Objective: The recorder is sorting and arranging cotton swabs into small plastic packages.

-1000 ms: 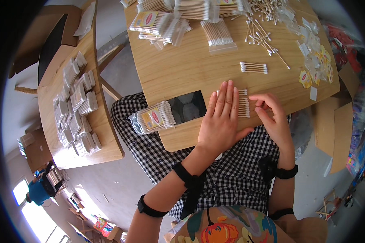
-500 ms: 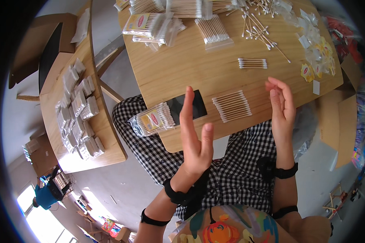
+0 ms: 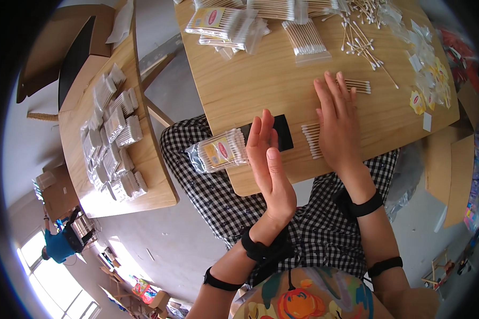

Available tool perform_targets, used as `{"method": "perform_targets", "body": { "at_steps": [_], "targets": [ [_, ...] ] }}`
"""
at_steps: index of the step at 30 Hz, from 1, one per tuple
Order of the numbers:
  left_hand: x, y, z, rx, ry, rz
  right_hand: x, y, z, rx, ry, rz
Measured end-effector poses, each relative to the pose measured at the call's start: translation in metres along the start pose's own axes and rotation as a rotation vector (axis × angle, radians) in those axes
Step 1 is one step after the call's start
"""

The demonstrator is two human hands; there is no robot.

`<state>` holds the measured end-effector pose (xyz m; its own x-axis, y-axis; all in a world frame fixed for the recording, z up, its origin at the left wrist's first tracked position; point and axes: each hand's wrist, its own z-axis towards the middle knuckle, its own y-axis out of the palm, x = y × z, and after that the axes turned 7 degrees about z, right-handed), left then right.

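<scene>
My right hand lies with stretched fingers over a row of cotton swabs, hiding most of it. Whether it presses on them I cannot tell. Its fingertips reach the near end of a smaller row of swabs. To its left, my left hand is raised, palm inward, thumb and fingers apart and holding nothing. Beside that hand, at the table's edge, a clear bag of cotton swabs with a yellow label sits against a black flat pad.
Filled swab bags are piled at the table's far side, with another bag nearby. Loose swabs lie scattered, and empty clear bags and yellow labels are at the right. More packs cover a side table. A person is in the background.
My right hand has moved left and down flat over the swab row, which lay uncovered before. My left hand stays raised, its fingers more spread. The whole view has shifted slightly.
</scene>
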<state>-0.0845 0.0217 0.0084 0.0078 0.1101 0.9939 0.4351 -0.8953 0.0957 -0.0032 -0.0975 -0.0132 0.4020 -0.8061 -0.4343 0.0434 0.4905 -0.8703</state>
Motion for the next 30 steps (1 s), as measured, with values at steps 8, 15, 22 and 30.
{"method": "perform_targets", "body": {
  "at_steps": [8, 15, 22, 30],
  "targets": [
    [-0.005, 0.007, 0.011, 0.059, 0.003, -0.095, -0.016, 0.009, 0.011, 0.021, 0.005, 0.029],
    [-0.009, 0.017, 0.021, 0.039, 0.01, -0.164, -0.037, 0.026, 0.018, 0.067, -0.062, 0.063],
    [-0.007, 0.011, 0.023, 0.073, 0.029, -0.213, -0.036, 0.027, 0.019, 0.031, -0.121, 0.02],
    [-0.009, 0.006, 0.029, 0.046, 0.009, -0.23, -0.035, 0.028, 0.02, 0.015, -0.129, 0.041]
  ]
}}
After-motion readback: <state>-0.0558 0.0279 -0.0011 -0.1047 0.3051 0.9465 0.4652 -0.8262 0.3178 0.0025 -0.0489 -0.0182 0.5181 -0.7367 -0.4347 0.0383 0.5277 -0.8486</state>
